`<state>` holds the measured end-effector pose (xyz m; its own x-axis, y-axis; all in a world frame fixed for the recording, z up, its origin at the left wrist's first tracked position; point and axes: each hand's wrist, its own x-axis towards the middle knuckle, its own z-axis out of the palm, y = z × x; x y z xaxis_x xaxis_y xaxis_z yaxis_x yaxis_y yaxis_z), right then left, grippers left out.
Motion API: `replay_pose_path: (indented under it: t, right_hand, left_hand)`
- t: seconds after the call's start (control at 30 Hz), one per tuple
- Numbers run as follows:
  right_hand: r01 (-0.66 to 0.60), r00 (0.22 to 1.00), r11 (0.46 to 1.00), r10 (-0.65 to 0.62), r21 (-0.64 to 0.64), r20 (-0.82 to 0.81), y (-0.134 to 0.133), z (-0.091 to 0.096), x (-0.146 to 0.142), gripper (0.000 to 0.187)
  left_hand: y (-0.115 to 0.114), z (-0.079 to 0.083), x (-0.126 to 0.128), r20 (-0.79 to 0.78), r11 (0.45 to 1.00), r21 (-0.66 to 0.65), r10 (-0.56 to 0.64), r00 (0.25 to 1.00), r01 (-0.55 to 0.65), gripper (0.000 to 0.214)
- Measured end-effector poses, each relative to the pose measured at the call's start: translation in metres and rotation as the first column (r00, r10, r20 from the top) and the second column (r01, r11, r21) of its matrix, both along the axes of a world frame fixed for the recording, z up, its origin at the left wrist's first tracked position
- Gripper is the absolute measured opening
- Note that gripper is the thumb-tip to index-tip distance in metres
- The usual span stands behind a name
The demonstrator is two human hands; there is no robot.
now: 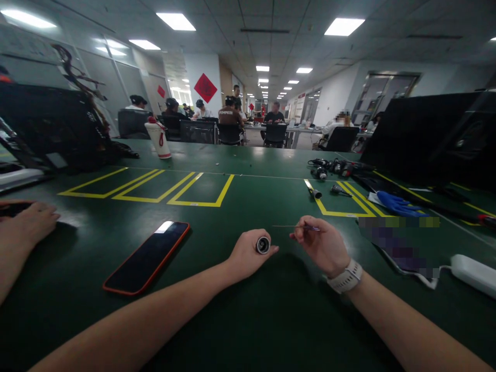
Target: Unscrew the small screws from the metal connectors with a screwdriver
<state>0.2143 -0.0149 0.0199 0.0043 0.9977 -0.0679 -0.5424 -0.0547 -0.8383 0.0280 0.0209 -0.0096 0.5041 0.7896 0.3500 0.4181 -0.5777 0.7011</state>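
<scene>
My left hand (pixel 248 254) rests on the green table, fingers curled round a small black cylinder with a silver ring (pixel 262 245), its open end facing me. My right hand (pixel 321 244), with a white watch on the wrist, pinches a thin metal tool (pixel 294 226) that points left, its tip above and just left of the cylinder. The two hands are about a hand's width apart.
A phone with an orange case (pixel 149 256) lies left of my hands. Another person's hand (pixel 29 222) rests at the far left edge. Yellow tape boxes (pixel 155 187), small tools (pixel 313 192), black parts (pixel 335 167), a blue glove (pixel 397 204), a white power strip (pixel 473 271) and a white bottle (pixel 158 138) lie around.
</scene>
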Motion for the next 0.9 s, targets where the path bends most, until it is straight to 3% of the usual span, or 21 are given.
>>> replay_pose_path:
  t: [0.13, 0.27, 0.53, 0.77, 0.83, 0.9]
  right_hand:
    - [-0.059, 0.996, 0.991, 0.052, 0.116, 0.067, -0.009, 0.011, -0.004, 0.014]
    - [-0.057, 0.958, 0.969, -0.015, 0.242, 0.285, -0.016, 0.012, -0.008, 0.026]
    - [-0.081, 0.702, 0.857, -0.314, 0.509, 0.639, -0.030, 0.009, -0.013, 0.037]
    - [-0.280, 0.495, 0.761, -0.409, 0.586, 0.767, -0.039, 0.009, -0.019, 0.032]
    - [-0.305, 0.473, 0.759, -0.403, 0.575, 0.783, -0.040, 0.007, -0.021, 0.032]
    - [-0.270, 0.511, 0.789, -0.368, 0.552, 0.777, -0.039, 0.005, -0.023, 0.032]
  left_hand:
    - [0.001, -0.002, 0.001, 0.026, 1.000, 0.001, -0.015, 1.000, 0.014, 0.019]
    - [0.002, -0.001, 0.001, -0.007, 0.999, 0.019, -0.037, 0.999, 0.037, 0.018]
    - [0.003, 0.000, 0.002, -0.043, 0.997, 0.053, -0.057, 0.997, 0.060, 0.015]
    - [0.001, 0.000, 0.005, -0.080, 0.992, 0.079, -0.093, 0.992, 0.100, 0.013]
    - [0.000, 0.001, 0.005, -0.076, 0.989, 0.098, -0.104, 0.992, 0.111, 0.011]
    - [-0.001, 0.002, 0.005, -0.048, 0.990, 0.099, -0.095, 0.994, 0.099, 0.011]
